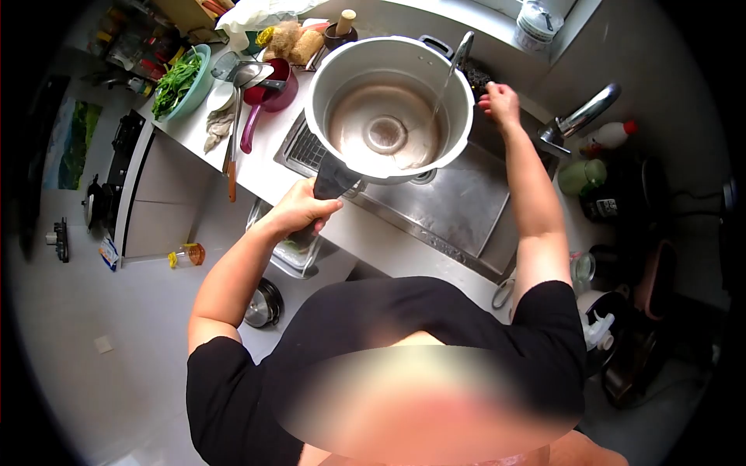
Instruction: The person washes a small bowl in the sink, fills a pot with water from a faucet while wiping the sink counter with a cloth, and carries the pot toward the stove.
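Observation:
A large silver pressure cooker pot (458, 116) without a lid is held above the sink (458, 210), some water in its bottom. My left hand (299, 208) is wrapped round its long black handle (334, 179). From a thin curved tap (464, 48), a stream of water runs into the pot. On the pot's right side, my right hand (501, 102) has its fingers curled beside a dark speckled thing (475, 78). Whether the fingers grip that thing or something else, I cannot make out.
A second faucet (579, 116) rises right of the sink, near a white bottle with a red cap (610, 136). Left on the counter are a maroon saucepan (284, 93), a ladle (249, 74) and a bowl of greens (180, 89). An oil bottle (186, 255) is at lower left.

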Available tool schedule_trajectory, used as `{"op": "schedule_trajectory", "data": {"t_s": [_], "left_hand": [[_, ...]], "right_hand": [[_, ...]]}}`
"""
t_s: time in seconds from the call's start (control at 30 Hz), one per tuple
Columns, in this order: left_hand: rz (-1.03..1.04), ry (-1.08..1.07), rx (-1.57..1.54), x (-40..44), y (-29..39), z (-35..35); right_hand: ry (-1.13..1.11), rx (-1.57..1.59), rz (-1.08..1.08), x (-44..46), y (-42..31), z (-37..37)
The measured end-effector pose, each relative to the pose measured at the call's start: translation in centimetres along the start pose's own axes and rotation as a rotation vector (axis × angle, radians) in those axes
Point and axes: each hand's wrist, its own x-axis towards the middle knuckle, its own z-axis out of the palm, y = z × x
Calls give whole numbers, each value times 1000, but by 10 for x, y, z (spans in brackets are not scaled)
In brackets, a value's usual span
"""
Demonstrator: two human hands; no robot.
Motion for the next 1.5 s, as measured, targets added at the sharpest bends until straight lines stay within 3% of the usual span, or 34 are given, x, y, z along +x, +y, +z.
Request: {"op": "schedule_trajectory", "data": {"t_s": [0.1, 0.13, 0.23, 0.3, 0.47, 0.83, 1.07, 1.17, 1.33, 1.37, 1.43, 1.5], "left_hand": [[15, -17, -13, 0, -6, -6], [51, -38, -14, 1, -8, -7], [38, -10, -25, -2, -4, -8], [50, -17, -24, -1, -5, -12], [42, -29, 0, 2, 2, -27], [40, 72, 57, -2, 6, -40], [58, 95, 82, 3, 0, -47], [71, 101, 69, 4, -1, -46], [65, 92, 83, 6, -2, -47], [65, 93, 78, 5, -4, -45], [66, 102, 82, 6, -6, -45], [58, 95, 82, 6, -4, -45]], "right_hand": [[98, -18, -481, -5, -34, -6], [-50, -29, -516, -22, -59, -10], [-136, -244, -848, -7, -77, -2], [-236, -237, -863, 3, -85, 7], [-261, -392, -813, 12, -98, 18], [29, -641, -722, -6, -117, 42], [63, -610, -714, -11, -118, 46], [61, -436, -840, -8, -107, 45], [260, 27, -567, 8, -54, 29], [262, 105, -364, -12, -51, 23], [408, -116, -396, 6, 22, 17], [235, -332, -255, -30, 55, 11]]}}
